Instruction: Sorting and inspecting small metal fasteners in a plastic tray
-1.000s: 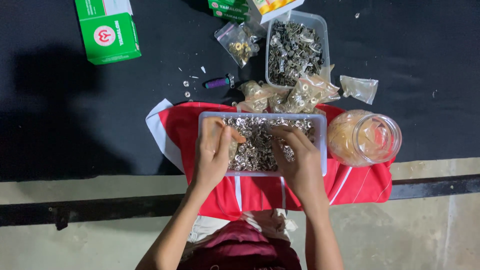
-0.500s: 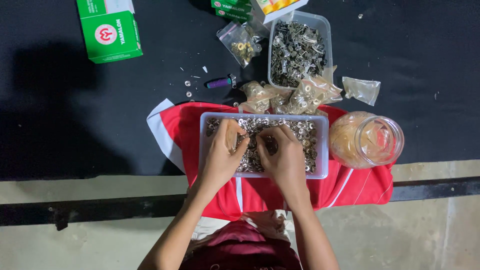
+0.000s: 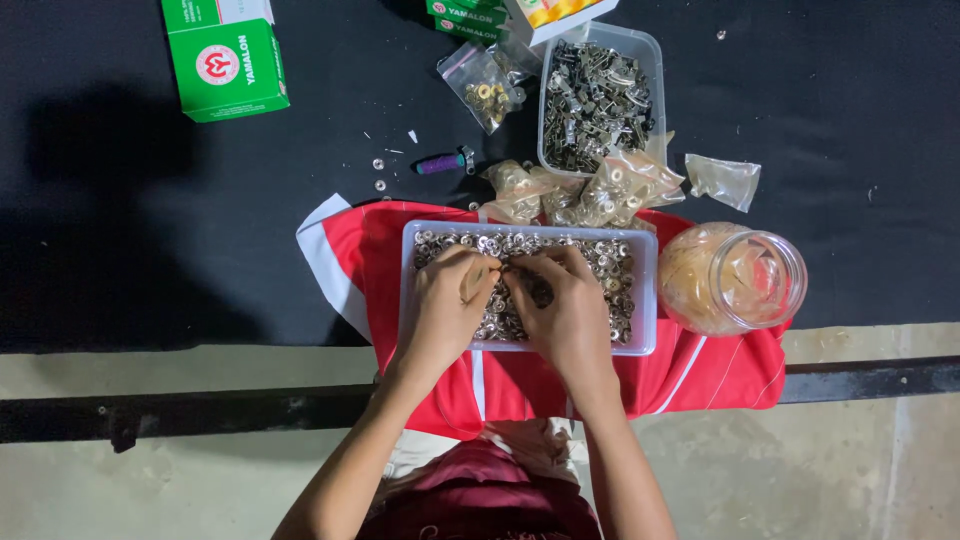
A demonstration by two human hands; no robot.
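Observation:
A clear plastic tray (image 3: 648, 290) full of small round metal rings lies on a red and white cloth (image 3: 720, 370). Both my hands rest inside it, fingertips meeting near the middle. My left hand (image 3: 448, 305) pinches a small part at its fingertips. My right hand (image 3: 562, 310) also pinches a small metal piece against the left fingers. What exactly sits between the fingers is too small to tell.
A second clear tray (image 3: 598, 95) of metal clips stands behind. Small plastic bags (image 3: 585, 190) of parts lie between the trays. A clear jar (image 3: 735, 278) lies on its side at right. A green box (image 3: 225, 62) sits far left, a purple tool (image 3: 440, 162) nearby.
My hands have moved from the tray's two sides toward its middle, and their fingertips now meet over the rings.

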